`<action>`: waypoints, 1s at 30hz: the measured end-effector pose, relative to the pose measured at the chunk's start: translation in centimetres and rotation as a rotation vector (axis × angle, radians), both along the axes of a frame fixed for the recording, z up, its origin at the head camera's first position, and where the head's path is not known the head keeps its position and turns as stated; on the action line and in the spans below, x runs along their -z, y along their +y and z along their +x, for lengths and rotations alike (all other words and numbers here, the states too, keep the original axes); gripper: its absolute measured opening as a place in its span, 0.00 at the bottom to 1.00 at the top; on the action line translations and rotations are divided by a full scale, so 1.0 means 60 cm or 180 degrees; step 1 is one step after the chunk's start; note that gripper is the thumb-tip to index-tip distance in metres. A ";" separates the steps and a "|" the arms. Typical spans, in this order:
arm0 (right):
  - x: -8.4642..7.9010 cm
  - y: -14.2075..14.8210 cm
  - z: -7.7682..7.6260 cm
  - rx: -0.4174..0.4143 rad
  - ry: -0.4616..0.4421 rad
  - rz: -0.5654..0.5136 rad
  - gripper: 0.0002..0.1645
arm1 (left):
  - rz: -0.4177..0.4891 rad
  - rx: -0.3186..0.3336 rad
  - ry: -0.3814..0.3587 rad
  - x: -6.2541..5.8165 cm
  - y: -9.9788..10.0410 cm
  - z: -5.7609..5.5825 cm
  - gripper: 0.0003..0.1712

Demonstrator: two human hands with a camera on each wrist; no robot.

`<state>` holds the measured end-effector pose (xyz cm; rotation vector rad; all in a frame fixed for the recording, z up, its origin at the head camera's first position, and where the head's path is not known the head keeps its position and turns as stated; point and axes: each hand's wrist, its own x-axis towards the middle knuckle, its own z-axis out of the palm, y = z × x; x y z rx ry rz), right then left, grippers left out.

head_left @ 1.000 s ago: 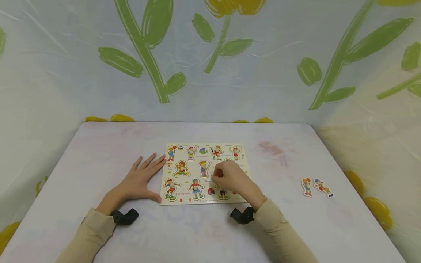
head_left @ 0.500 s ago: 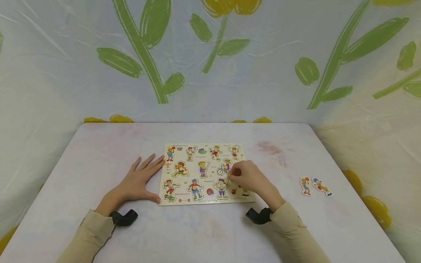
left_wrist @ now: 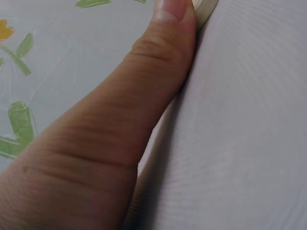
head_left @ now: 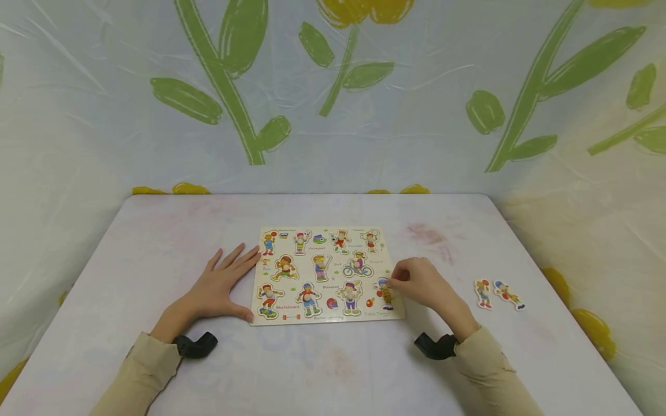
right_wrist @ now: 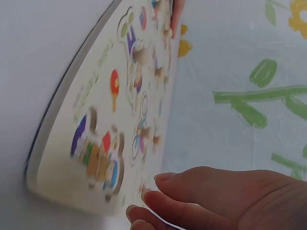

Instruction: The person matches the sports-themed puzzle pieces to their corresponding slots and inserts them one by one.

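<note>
A wooden knob puzzle board (head_left: 312, 293) printed with sports figures lies mid-table. My left hand (head_left: 218, 286) rests spread along its left side, with fingertips and thumb at the edge. In the left wrist view the thumb (left_wrist: 139, 81) reaches the board's corner (left_wrist: 205, 10). My right hand (head_left: 429, 283) is at the board's right edge, its fingers bent toward the thumb. The right wrist view shows nothing between them. Close by is the table tennis figure (right_wrist: 101, 158), which shows no knob. A baseball figure (head_left: 351, 299) sits in the bottom row.
Two loose puzzle pieces, a basketball player (head_left: 483, 294) and a figure in a blue cap (head_left: 509, 295), lie on the table to the right. A curtain (head_left: 416, 133) with green leaves and yellow flowers hangs behind the table. Black wrist mounts (head_left: 195, 345) sit at both cuffs.
My right hand has moved right from over the baseball figure to the board's right edge, uncovering the bicycle and table tennis figures. My left hand has stayed in place.
</note>
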<state>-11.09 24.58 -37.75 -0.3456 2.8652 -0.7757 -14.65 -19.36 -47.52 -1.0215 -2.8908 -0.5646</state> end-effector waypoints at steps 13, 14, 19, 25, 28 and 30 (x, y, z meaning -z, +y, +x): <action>0.003 0.077 0.013 0.0240 0.0034 0.0219 0.06 | 0.0012 0.0019 -0.0034 -0.004 -0.002 0.002 0.77; 0.001 0.083 0.015 0.0269 0.0036 0.0243 0.06 | 0.0003 0.0017 -0.0034 -0.005 -0.002 0.002 0.77; -0.004 0.116 0.020 0.0399 0.0091 0.0299 0.07 | -0.0032 -0.0003 -0.0032 -0.005 -0.001 0.001 0.77; -0.007 0.158 0.028 0.0527 0.0234 0.0399 0.09 | -0.0008 0.0002 0.0001 -0.003 0.000 0.000 0.77; -0.012 0.176 0.033 0.0614 0.0158 0.0402 0.10 | 0.0027 0.0011 0.0043 -0.002 0.000 0.000 0.77; -0.015 0.187 0.036 0.0688 0.0048 0.0388 0.10 | 0.0045 0.0010 0.0052 -0.001 0.000 0.000 0.78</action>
